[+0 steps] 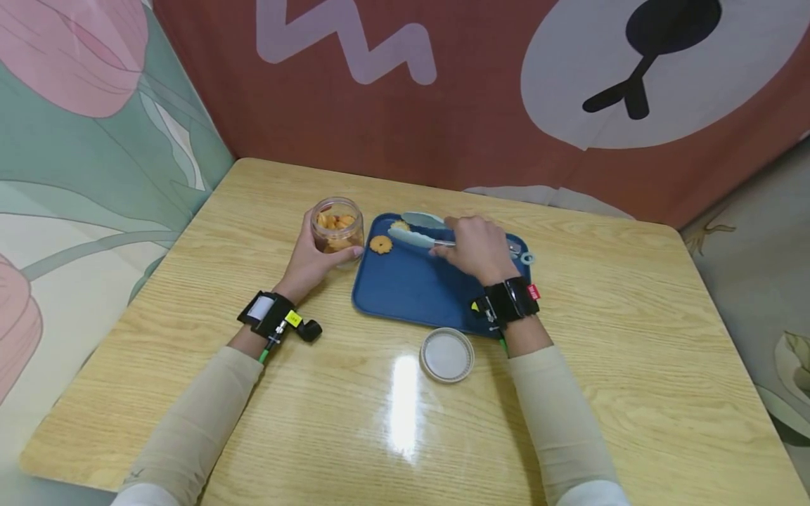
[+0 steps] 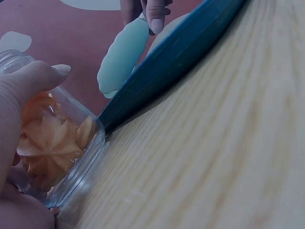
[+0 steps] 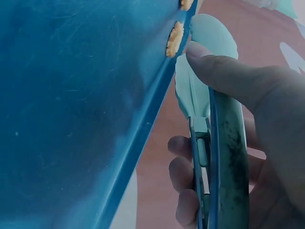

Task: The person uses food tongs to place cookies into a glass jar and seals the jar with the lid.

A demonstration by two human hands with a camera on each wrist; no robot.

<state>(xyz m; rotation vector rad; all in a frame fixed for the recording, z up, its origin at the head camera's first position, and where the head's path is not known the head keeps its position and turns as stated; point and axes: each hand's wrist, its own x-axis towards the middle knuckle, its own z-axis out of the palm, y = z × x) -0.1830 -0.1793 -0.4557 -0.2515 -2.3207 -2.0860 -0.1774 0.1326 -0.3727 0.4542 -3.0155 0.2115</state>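
Right now the right hand [image 1: 479, 247] has its grip closed around the handles of a pair of pale-green tongs [image 1: 419, 230], thumb on top and fingers curled beneath, as the right wrist view shows. The tong blades stand parted, pointing toward ten o'clock over the far edge of the blue tray [image 1: 411, 295]. The left hand [image 1: 312, 263] wraps its grip around an open glass jar [image 1: 338, 223] standing on the table [image 1: 190, 281] just beside the tray's nine o'clock edge.

Judging from this, the step in hand is picking up a cookie with the tongs; the next move calls for lowering the blades around the flower-shaped cookie [image 1: 380, 244] lying at the tray's ten o'clock corner, then closing them gently so it does not crumble.

Counted: one jar, partly filled with cookies too crowded to number; one pair of tongs; one tray; two cookies on the tray, the second [image 1: 399, 225] partly hidden near the blades; one round lid [image 1: 446, 355] on the table at the tray's six o'clock.
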